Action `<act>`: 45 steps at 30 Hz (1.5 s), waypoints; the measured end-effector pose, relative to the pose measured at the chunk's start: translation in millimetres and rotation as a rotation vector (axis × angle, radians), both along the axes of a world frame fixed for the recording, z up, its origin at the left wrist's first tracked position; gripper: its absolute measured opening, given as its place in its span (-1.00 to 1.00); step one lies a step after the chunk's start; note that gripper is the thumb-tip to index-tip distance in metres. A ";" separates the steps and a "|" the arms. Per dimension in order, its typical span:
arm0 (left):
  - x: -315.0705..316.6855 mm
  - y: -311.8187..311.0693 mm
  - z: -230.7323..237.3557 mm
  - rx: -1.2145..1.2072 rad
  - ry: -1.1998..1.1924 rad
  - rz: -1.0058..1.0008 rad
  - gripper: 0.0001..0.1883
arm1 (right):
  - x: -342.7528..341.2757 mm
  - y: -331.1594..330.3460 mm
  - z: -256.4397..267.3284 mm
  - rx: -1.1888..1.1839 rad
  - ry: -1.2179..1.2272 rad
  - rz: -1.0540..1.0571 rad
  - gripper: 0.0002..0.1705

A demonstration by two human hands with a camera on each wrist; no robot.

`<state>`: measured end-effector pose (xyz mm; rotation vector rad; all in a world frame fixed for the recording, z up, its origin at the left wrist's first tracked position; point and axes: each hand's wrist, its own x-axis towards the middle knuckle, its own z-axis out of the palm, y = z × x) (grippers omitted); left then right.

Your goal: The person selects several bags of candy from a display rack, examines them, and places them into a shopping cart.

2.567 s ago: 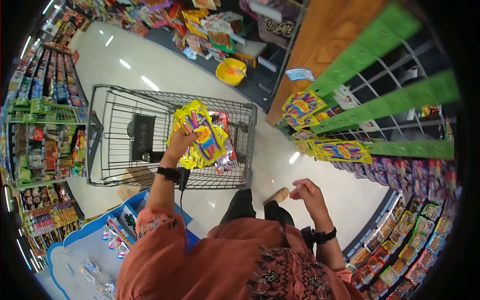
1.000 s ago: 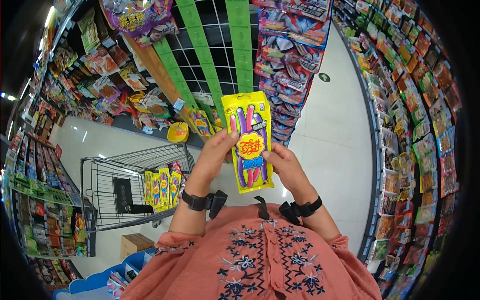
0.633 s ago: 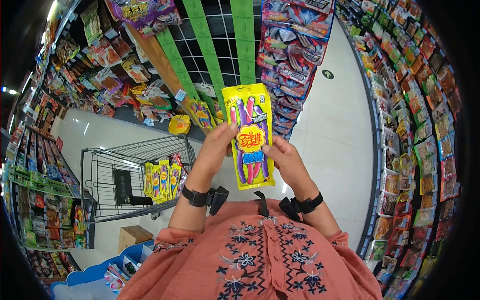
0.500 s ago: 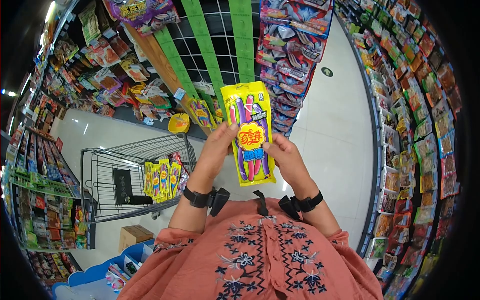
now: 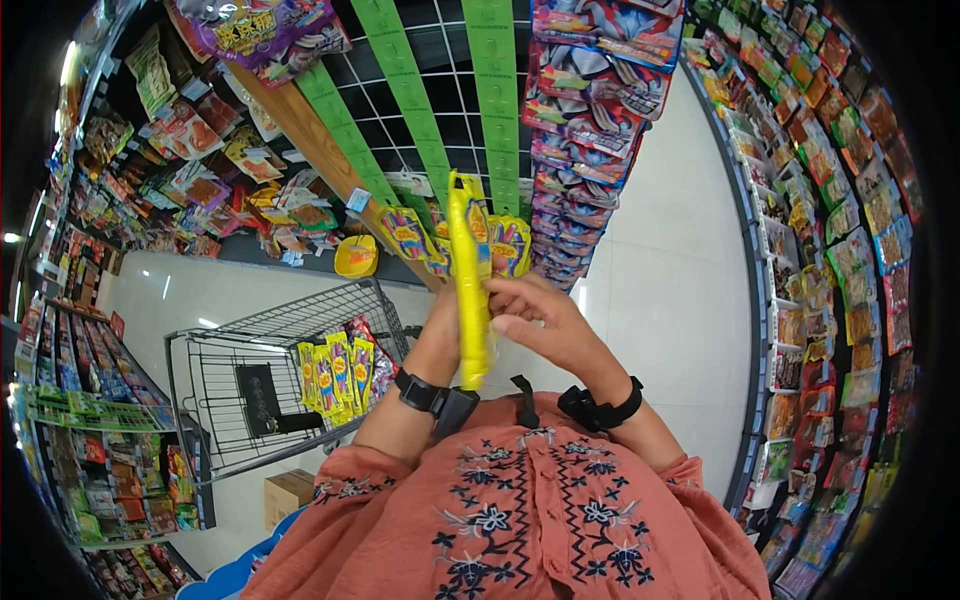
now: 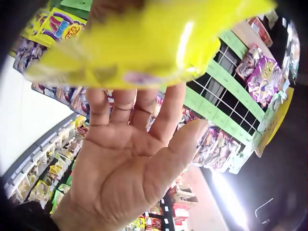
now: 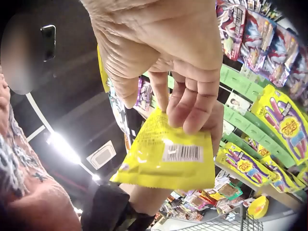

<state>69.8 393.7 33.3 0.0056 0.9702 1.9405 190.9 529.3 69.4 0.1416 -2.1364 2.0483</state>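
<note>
At the head view's centre, the unclenched left hand [image 5: 444, 326] supports a yellow packet [image 5: 468, 290] edge-on, the relaxed right hand [image 5: 550, 318] touching it.

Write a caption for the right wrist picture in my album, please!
Right hand by a yellow candy-stick packet, barcode showing, with more packets hanging behind.

A glossy purple plastic bag [image 5: 265, 38] is seen at the head view's upper left; red-and-blue plastic packets [image 5: 590, 120] are hung right of top centre. A yellow plastic basin [image 5: 357, 272] is shown left of centre, a brown cardboard box [image 5: 288, 496] at lower left.
</note>
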 end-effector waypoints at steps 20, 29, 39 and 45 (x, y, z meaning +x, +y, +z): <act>-32.1 -15.8 -58.4 -0.434 0.820 -0.060 -0.70 | -41.7 -15.9 -52.6 -0.157 -0.197 -0.454 -0.64; -104.9 49.7 -37.2 -0.279 1.101 0.188 -0.62 | -31.7 12.1 -63.1 -0.322 -0.373 -0.511 -0.63; -120.2 64.9 -15.0 -0.403 1.067 -0.088 -0.70 | -30.1 20.9 -66.0 -0.203 -0.423 -0.482 -0.61; -111.4 53.5 -3.8 -0.327 1.020 -0.124 -0.65 | -45.8 16.6 -62.2 -0.241 -0.376 -0.382 -0.56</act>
